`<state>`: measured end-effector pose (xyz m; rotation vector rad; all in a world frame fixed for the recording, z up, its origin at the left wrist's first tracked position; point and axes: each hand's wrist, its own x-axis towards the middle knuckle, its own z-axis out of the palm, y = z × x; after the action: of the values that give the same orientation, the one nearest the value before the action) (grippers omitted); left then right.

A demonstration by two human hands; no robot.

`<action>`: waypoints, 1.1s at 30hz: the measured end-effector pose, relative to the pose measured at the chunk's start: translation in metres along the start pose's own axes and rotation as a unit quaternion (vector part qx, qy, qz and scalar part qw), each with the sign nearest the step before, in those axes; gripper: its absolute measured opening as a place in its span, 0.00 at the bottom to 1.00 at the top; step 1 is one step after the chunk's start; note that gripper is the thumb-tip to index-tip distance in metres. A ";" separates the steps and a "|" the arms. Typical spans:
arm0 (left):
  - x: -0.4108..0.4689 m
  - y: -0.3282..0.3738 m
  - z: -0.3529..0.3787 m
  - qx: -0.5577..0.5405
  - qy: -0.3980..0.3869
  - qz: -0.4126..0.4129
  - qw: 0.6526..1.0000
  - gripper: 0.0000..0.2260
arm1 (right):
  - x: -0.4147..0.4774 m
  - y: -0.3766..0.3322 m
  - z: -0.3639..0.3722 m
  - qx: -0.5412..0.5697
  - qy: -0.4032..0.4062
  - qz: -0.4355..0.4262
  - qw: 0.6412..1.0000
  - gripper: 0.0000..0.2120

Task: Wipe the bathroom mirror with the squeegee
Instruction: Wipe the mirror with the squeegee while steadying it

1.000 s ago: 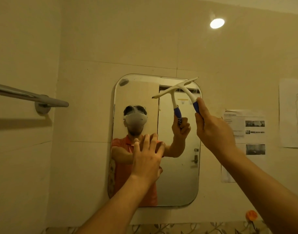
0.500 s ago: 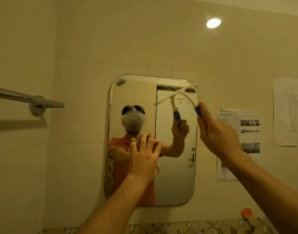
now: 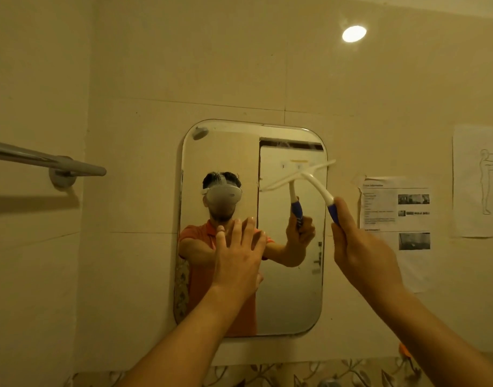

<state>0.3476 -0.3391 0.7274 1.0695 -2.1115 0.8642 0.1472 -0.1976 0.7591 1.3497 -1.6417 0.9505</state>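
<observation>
Mid-task, by the look of it: white plastic squeegee with a blue grip [image 3: 318,180] pressed blade-first against the upper right part of the rounded rectangular wall mirror [image 3: 225,152], right of frame centre, blade tilted so that its right end juts just past the mirror's right edge. Right hand [image 3: 362,252] wrapped closed round the blue grip, fingers curled tight, nothing else in it. Left hand [image 3: 237,258] spread flat and empty at frame centre, fingers splayed wide against or just before the glass; contact not certain from this view. Blade sitting a little below the top edge, so probably early in a downward stroke on the right-hand side. No clear streaks, drops or foam visible on the glass, so wiped and unwiped areas impossible to tell apart; best guess, most of the lower glass and the left side yet to be covered. Chrome towel bar [image 3: 72,164] at left of frame and printed paper sheets [image 3: 396,208] taped at right, both clear of the working area.
</observation>
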 end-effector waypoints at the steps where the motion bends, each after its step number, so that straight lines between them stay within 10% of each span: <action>1: 0.000 0.000 0.000 0.001 0.002 0.000 1.000 0.41 | -0.008 0.004 0.000 -0.001 -0.008 0.002 1.000 0.29; 19: -0.001 -0.004 0.014 -0.027 0.058 0.011 0.998 0.40 | 0.087 -0.147 0.009 0.155 0.024 0.053 0.986 0.35; 33: 0.001 -0.009 0.026 -0.060 0.078 0.001 0.995 0.44 | -0.019 -0.141 0.032 0.115 -0.031 0.032 0.992 0.40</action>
<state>0.3489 -0.3635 0.7154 0.9085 -2.0081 0.7845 0.2844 -0.2408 0.7375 1.4996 -1.6714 1.1755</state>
